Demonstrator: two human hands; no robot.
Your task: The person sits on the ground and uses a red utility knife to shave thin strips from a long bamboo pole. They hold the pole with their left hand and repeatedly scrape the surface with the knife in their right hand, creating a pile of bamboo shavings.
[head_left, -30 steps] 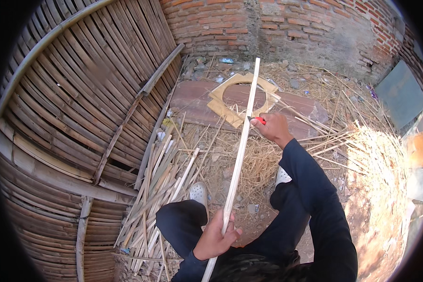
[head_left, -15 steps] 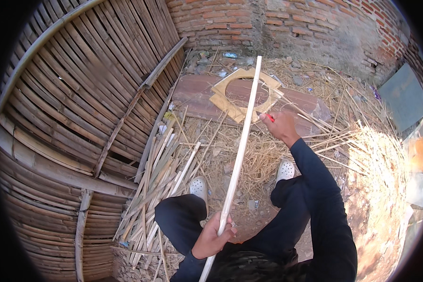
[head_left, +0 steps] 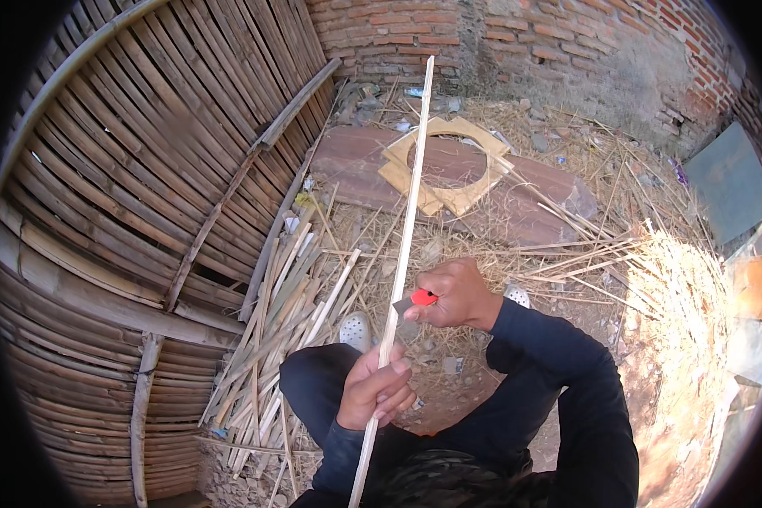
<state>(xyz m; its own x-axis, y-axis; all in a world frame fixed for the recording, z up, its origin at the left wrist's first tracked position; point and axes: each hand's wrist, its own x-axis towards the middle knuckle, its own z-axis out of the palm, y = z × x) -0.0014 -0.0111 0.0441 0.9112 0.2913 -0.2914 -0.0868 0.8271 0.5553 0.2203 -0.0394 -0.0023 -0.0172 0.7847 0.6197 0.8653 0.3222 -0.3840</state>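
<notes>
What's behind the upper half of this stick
Brick wall, tan board, brown sheet and straw show either side of the stick; whatever sits directly behind it is covered.

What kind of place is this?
It looks like an outdoor yard or work corner: there's a brick wall, a slatted wall and a pile of loose strips on dirt ground.

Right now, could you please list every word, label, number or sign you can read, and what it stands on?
No readable text anywhere.
Pale strip: no lettering shows.
Red-handled knife: no marking I can read.
Blue litter near the brick wall: too small to tell.
</notes>
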